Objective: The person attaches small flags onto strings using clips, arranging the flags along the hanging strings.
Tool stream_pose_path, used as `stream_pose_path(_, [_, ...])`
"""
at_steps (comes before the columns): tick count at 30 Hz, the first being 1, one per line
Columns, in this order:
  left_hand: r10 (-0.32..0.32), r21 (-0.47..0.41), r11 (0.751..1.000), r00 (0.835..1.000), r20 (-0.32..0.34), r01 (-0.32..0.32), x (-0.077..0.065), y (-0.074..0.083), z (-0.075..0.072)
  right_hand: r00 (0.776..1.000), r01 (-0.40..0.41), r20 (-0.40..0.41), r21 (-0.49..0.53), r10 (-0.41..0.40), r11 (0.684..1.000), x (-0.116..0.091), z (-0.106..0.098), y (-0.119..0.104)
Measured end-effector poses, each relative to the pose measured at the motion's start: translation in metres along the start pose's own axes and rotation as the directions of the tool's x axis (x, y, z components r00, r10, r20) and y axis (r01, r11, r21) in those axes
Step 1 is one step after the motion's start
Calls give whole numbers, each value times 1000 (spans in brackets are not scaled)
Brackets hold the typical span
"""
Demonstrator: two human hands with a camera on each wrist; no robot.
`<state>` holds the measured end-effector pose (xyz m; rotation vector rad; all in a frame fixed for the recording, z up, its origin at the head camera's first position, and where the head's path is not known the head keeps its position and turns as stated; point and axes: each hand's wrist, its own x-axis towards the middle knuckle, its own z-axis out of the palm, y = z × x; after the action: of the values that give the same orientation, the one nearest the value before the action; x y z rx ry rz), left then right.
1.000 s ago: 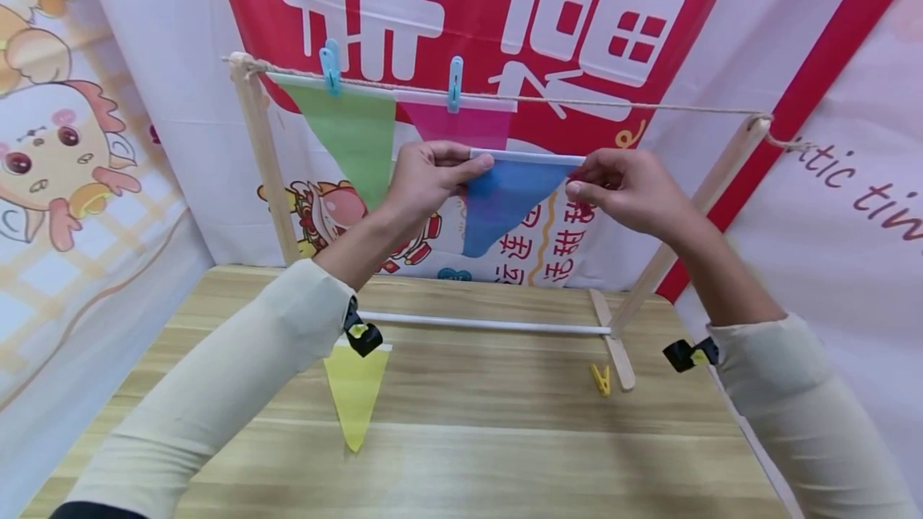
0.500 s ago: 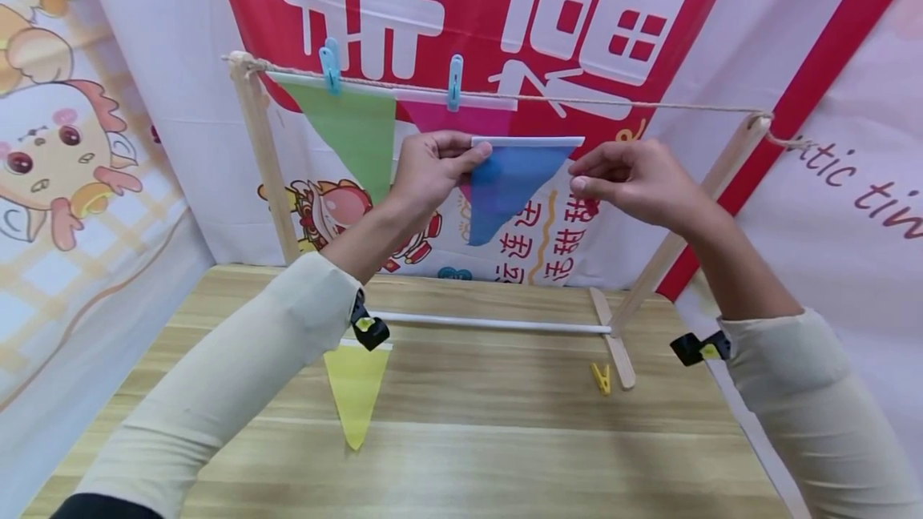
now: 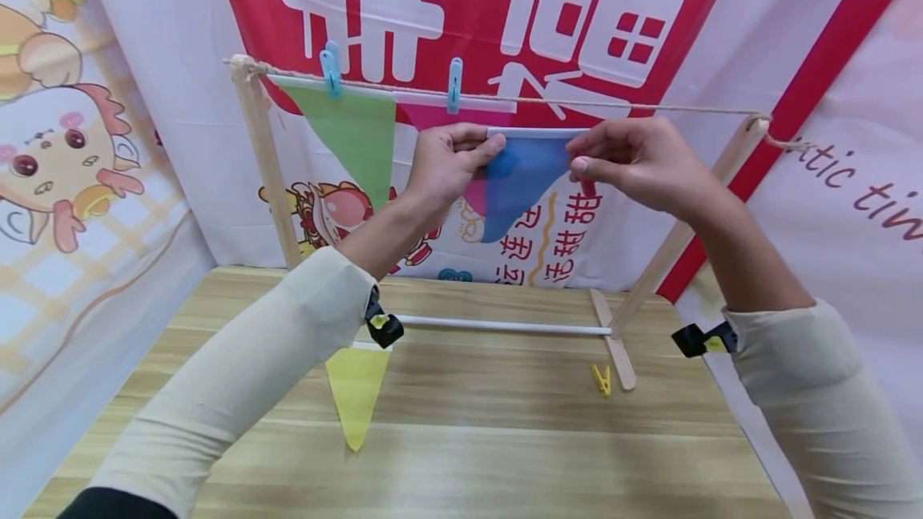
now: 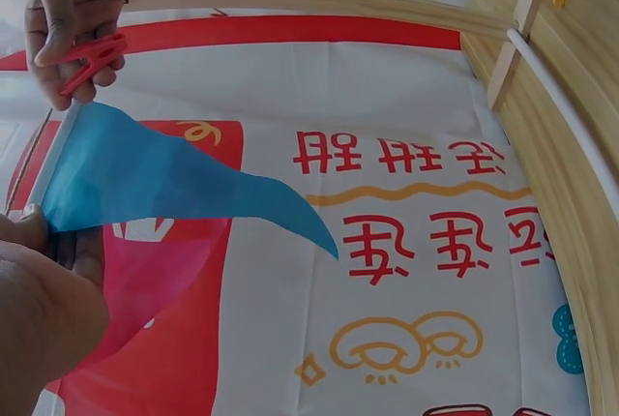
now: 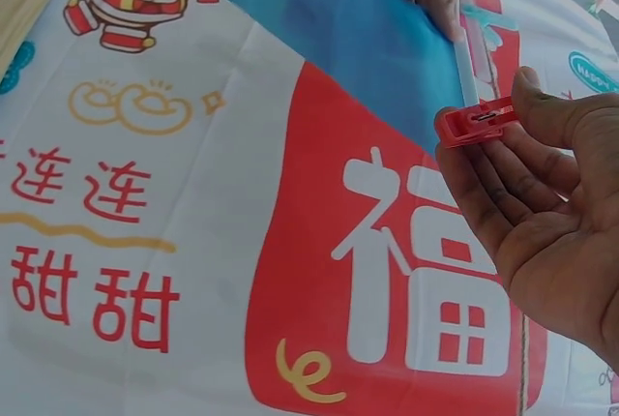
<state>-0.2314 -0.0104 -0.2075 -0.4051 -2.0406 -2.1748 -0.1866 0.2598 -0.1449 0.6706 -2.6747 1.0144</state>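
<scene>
A blue triangular pennant (image 3: 525, 179) with a white top band hangs just below the string (image 3: 613, 106). My left hand (image 3: 449, 162) pinches its upper left corner between thumb and fingers. At the other upper corner, my right hand (image 3: 642, 162) holds a red clothespin (image 5: 476, 124) between thumb and fingertips. In the right wrist view the clothespin lies against the end of the white band; whether it bites the cloth, I cannot tell. Two light blue clothespins (image 3: 454, 86) hold a green pennant (image 3: 356, 134) and a pink pennant (image 3: 461, 112) on the string. The blue cloth partly covers the pink one.
Wooden posts (image 3: 263, 158) carry the string, with a white rod (image 3: 505, 326) between them low down. On the wooden table (image 3: 505, 455) lie a yellow pennant (image 3: 356, 395), partly under the left forearm, and a yellow clothespin (image 3: 602, 380). A printed cloth backdrop (image 3: 815, 279) stands close behind.
Both hands have risen, bringing the blue pennant up toward the string and slightly right. My right hand came away from the pennant's corner, then returned to it with the red clothespin.
</scene>
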Motion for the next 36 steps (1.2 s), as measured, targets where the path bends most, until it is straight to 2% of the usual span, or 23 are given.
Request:
stream_pose_path(11, [-1,-27,1000,999,-47,0,3,7,15,997,61,-56,37,-59,997,6,-9,-19])
stream_pose_path(21, [-11,-45,999,997,-78,8,4,11,27,986,83,-151,72,-71,994,13,-17,-30])
stream_pose_path(29, [-23,-36,999,996,-85,20,4,13,33,975,73,-217,113,-47,991,24,-22,-35])
stream_pose_path(36, [-34,-69,997,996,-86,28,7,15,37,968,45,-252,128,-12,991,37,-26,-39])
